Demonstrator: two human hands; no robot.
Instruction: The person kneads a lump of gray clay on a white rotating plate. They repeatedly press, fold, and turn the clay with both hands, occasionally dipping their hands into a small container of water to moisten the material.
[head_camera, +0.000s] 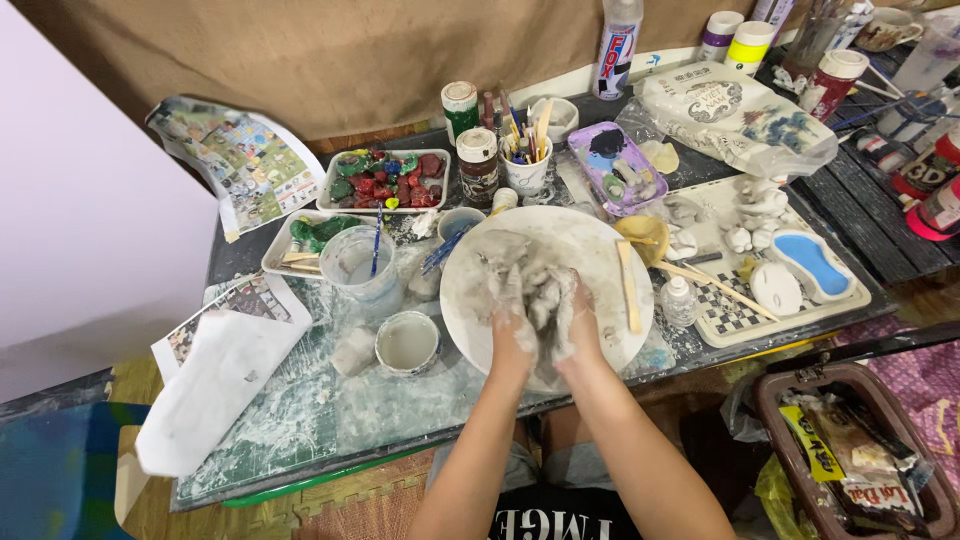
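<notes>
Both my hands press together over a lump of wet grey clay (543, 300) on a round white plate (480, 250) in the middle of the table. My left hand (511, 315) grips the lump's left side and my right hand (577, 318) its right side. Clay smears cover both hands. A flat wooden stick (627, 285) lies on the plate just right of my right hand.
A small clay-smeared cup (407, 342) and a clear cup with a blue brush (360, 265) stand left of the plate. Trays of painted pieces (388, 180), a brush pot (526, 160), paint bottles and a tray with white figures (760, 255) crowd the back and right. A brown basket (850, 450) sits lower right.
</notes>
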